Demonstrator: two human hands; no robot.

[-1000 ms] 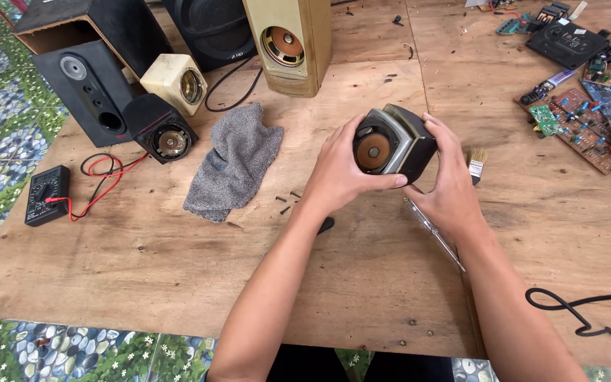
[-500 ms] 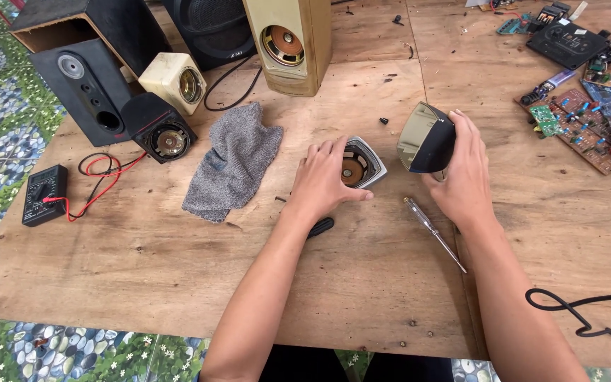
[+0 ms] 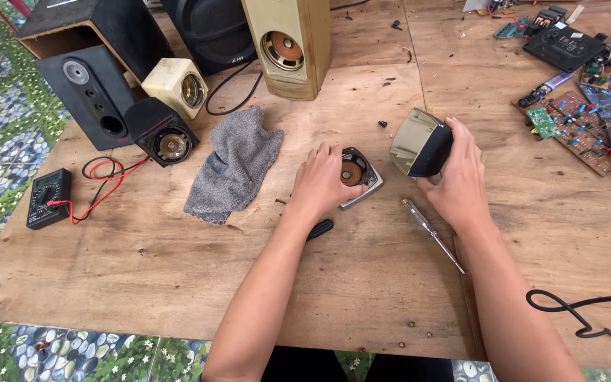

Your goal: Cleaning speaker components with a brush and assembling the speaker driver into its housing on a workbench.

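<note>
My left hand [image 3: 319, 180] rests on a small speaker front panel [image 3: 358, 177] with a copper-coloured driver, holding it against the wooden table [image 3: 362, 297]. My right hand [image 3: 457, 177] grips the empty grey and black speaker housing [image 3: 419, 143], lifted and tilted just to the right of the panel. The two parts are apart. A thin screwdriver [image 3: 433, 235] lies below my right hand. A black-handled tool [image 3: 319, 228] pokes out under my left forearm.
A grey cloth [image 3: 236, 164] lies left of my hands. Several speakers stand at the back left: a black box [image 3: 90, 78], a cream cube [image 3: 176, 86], a small black one [image 3: 160, 132], a tall beige one [image 3: 288, 44]. Multimeter [image 3: 49, 198] at left, circuit boards [image 3: 588, 120] at right, black cable [image 3: 581, 315].
The small speaker was whole in both hands; its front panel has come off and gone down to the table under my left hand, while my right hand carried the housing to the right.
</note>
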